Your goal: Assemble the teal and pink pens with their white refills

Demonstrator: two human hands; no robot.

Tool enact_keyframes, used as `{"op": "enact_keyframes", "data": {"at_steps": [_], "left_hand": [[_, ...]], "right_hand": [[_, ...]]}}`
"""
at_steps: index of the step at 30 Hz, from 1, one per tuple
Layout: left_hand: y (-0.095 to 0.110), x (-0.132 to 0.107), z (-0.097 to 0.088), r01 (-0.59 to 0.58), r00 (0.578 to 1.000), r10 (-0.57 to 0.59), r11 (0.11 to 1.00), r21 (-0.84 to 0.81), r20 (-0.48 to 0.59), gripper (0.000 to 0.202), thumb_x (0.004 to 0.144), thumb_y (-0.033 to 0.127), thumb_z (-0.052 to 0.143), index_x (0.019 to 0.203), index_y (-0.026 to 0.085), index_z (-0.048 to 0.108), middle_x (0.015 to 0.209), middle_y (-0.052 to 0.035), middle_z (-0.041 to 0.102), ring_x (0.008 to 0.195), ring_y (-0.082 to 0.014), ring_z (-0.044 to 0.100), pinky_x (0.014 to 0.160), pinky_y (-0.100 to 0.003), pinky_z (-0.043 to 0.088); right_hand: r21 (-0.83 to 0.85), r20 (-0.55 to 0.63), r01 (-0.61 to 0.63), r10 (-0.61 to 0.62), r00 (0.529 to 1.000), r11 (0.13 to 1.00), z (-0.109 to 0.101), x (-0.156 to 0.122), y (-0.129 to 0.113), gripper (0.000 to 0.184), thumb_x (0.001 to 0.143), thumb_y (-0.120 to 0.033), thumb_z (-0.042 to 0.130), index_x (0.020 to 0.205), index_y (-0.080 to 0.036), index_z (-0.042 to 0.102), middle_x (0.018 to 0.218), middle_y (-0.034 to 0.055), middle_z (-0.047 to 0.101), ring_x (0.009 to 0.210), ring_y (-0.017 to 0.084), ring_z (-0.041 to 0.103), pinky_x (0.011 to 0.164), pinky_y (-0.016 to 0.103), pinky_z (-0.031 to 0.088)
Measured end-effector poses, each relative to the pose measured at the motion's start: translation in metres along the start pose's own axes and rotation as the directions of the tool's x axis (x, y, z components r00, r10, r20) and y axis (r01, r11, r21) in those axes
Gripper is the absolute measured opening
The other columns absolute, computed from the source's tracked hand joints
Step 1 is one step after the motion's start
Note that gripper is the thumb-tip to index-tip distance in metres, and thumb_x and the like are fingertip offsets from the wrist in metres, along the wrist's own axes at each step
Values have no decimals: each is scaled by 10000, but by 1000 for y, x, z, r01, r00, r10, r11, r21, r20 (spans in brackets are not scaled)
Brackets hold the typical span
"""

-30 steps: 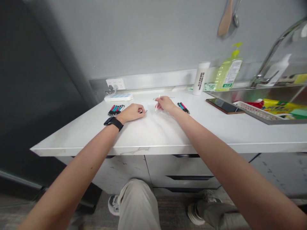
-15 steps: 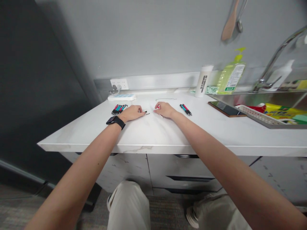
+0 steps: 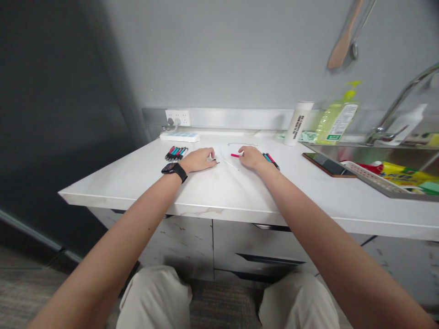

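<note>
My left hand, with a black watch on its wrist, rests on the counter. Its thumb and fingers are closed on a small black pen part, mostly hidden. My right hand has its fingers curled round a red pen barrel, whose end points left. Between the two hands a thin white pen refill lies on the white counter. Several red, teal and black pens lie side by side beyond my left wrist. A few more pens lie just right of my right hand, partly covered by it.
A power strip sits at the back left below a wall socket. A white bottle, a green soap bottle and a phone are on the right, beside the sink. A thin cord lies behind my hands.
My right hand has moved right, away from my left, toward the right-hand pens. The red barrel now shows plainly, and the white refill lies apart from my fingers. The view has shifted slightly.
</note>
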State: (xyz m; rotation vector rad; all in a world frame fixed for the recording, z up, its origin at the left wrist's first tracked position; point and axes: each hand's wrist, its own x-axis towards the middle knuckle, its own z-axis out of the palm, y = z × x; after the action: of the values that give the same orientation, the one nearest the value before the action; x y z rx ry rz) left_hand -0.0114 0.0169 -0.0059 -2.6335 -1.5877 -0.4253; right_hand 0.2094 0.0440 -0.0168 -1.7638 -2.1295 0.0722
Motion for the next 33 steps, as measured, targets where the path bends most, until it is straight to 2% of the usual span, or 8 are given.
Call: {"op": "enact_keyframes", "data": {"at_steps": [2, 5, 8, 12, 19, 27, 33], "left_hand": [[0, 1, 3, -59, 998, 59, 998, 14, -22, 370, 794, 432, 482, 1058, 186, 566, 1038, -88, 618, 952, -228, 582, 844, -319, 425], [-2, 3, 6, -130, 991, 130, 991, 39, 7, 342, 818, 407, 451, 1063, 205, 579, 1040, -80, 594, 1000, -227, 566, 891, -320, 410], [-4, 4, 7, -141, 990, 140, 989, 51, 24, 333, 825, 386, 437, 1063, 205, 583, 1032, -76, 592, 1006, -226, 563, 900, -317, 404], [-4, 3, 6, -108, 994, 107, 993, 44, 24, 331, 811, 377, 458, 1064, 197, 570, 1045, -78, 609, 993, -228, 570, 869, -312, 408], [-1, -1, 0, 16, 996, -17, 1000, 15, 83, 334, 813, 305, 444, 1124, 202, 508, 935, -57, 661, 833, -210, 612, 692, -291, 405], [-1, -2, -3, 61, 995, -61, 998, 10, 82, 326, 804, 323, 457, 1104, 207, 511, 925, -60, 673, 816, -217, 614, 685, -296, 403], [-5, 0, -1, 26, 998, -26, 1000, 2, 57, 293, 843, 351, 420, 1058, 202, 550, 924, -73, 663, 815, -212, 607, 714, -299, 404]], "right_hand": [[-26, 17, 9, -8, 1000, 1000, 1, 1, -1, 361, 822, -135, 524, 1165, -144, 636, 1176, 127, 653, 1093, 226, 595, 938, 294, 424], [-50, 49, 35, -33, 998, 998, 2, 2, -4, 315, 841, -190, 529, 1127, -136, 648, 1143, 133, 668, 1060, 223, 611, 900, 278, 434], [-58, 83, 59, -54, 995, 997, 0, 1, -7, 324, 841, -249, 545, 1126, -131, 644, 1117, 132, 678, 1035, 222, 623, 871, 266, 439], [-54, 119, 80, -73, 990, 995, -2, 0, -11, 363, 832, -272, 557, 1156, -122, 622, 1092, 133, 689, 1003, 224, 637, 849, 263, 446], [-108, 134, 116, -101, 986, 987, -1, 4, -10, 233, 839, -279, 567, 979, -152, 704, 1062, 135, 701, 978, 250, 645, 833, 276, 454], [-86, 95, 73, -65, 993, 994, -6, 5, -6, 276, 834, -269, 562, 1048, -148, 689, 1061, 124, 705, 970, 227, 648, 819, 267, 458], [-44, 86, 48, -44, 995, 998, -11, 4, -6, 211, 814, -220, 573, 953, -146, 714, 978, 104, 726, 923, 209, 660, 779, 243, 466]]}}
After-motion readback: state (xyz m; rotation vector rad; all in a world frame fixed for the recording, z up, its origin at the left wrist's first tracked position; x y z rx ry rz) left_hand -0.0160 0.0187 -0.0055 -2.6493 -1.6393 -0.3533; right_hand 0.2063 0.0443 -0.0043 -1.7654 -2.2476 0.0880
